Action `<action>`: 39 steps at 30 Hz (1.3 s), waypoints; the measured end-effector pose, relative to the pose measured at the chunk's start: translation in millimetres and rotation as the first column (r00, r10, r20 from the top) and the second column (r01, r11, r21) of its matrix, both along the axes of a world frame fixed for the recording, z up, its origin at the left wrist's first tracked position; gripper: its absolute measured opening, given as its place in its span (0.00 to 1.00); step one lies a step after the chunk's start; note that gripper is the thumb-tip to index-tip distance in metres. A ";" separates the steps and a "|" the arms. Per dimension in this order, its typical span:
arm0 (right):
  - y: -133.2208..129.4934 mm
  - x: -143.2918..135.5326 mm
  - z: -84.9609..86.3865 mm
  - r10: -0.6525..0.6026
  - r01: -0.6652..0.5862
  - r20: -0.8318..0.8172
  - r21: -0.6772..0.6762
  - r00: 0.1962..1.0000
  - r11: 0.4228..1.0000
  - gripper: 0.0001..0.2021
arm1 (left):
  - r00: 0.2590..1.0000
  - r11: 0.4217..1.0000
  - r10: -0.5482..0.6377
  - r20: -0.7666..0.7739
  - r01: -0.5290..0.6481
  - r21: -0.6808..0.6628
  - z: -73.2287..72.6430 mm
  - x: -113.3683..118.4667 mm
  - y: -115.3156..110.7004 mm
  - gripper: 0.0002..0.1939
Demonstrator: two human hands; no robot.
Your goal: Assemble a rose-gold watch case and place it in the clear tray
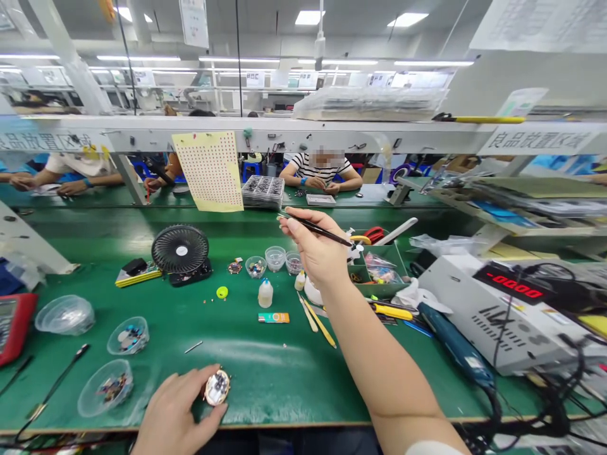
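Near the front edge of the green bench, my left hand pinches a round, gold-rimmed watch case between thumb and fingers. Its open face shows silvery and dark inner parts. My right hand is raised over the back of the bench, closed around black tweezers whose tips point left. Whether anything tiny sits at those tips cannot be made out. A thin metal rod lies just beyond my left hand. Small clear cups with parts stand below and left of my right hand.
A black fan, a glue bottle and cups of parts stand on the bench. At right are a green toolbox, an electric screwdriver and a power supply. Another person works across the bench.
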State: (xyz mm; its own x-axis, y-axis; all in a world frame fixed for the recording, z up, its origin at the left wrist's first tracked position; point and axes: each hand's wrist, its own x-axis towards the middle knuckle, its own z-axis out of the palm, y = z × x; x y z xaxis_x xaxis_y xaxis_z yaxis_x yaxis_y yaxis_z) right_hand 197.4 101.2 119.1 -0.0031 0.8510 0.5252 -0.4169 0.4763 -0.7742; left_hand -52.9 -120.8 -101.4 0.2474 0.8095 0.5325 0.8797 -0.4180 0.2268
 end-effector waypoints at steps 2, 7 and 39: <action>-2.3 -2.2 -0.6 -0.025 0.023 0.024 0.065 0.999 0.998 0.16 | 0.998 0.999 0.046 0.031 -0.045 -0.013 -2.0 4.2 -1.8 0.21; -5.5 -3.6 -0.9 -0.064 0.051 0.098 0.130 0.993 0.990 0.15 | 0.991 0.995 0.102 0.091 -0.099 -0.030 -1.7 11.6 -4.3 0.22; -1.3 0.0 -3.0 0.096 -0.107 0.186 0.050 0.978 0.993 0.19 | 0.999 1.000 0.006 -0.047 -0.007 -0.026 8.0 -6.0 0.0 0.22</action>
